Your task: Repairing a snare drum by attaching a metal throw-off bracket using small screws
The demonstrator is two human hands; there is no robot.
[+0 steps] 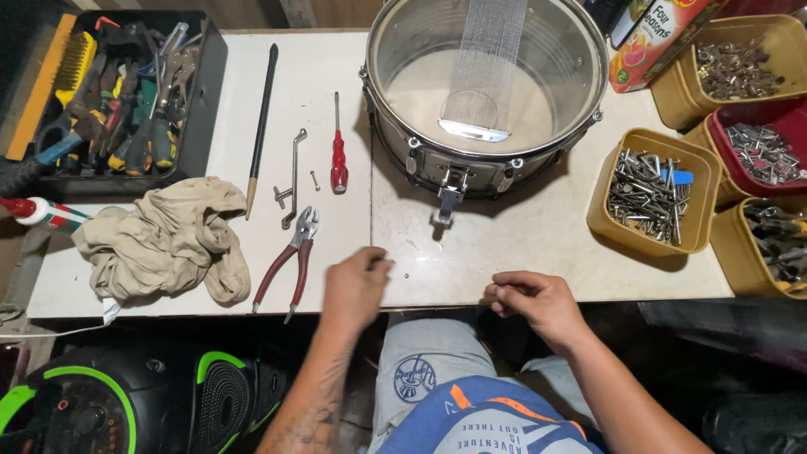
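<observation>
My left hand [357, 290] rests at the front edge of the white table [504, 252], fingers pinched together just right of red-handled pliers [290, 261]. My right hand [538, 303] hovers over the same edge with its fingers curled in a pinch. Anything held between the fingers is too small to make out. Beyond both hands stands a metal snare drum [395, 109], its snare wires [483, 67] facing up and its strainer lever [450, 197] pointing toward me.
Left of the drum lie a red screwdriver [339, 160], a bent metal key [292, 176], a small screw [314, 180] and a dark stick [261, 109]. A beige rag [168, 240] and a black tool tray [206, 101] sit far left. Yellow tubs [601, 210] and a red tub [714, 134] of hardware line the right.
</observation>
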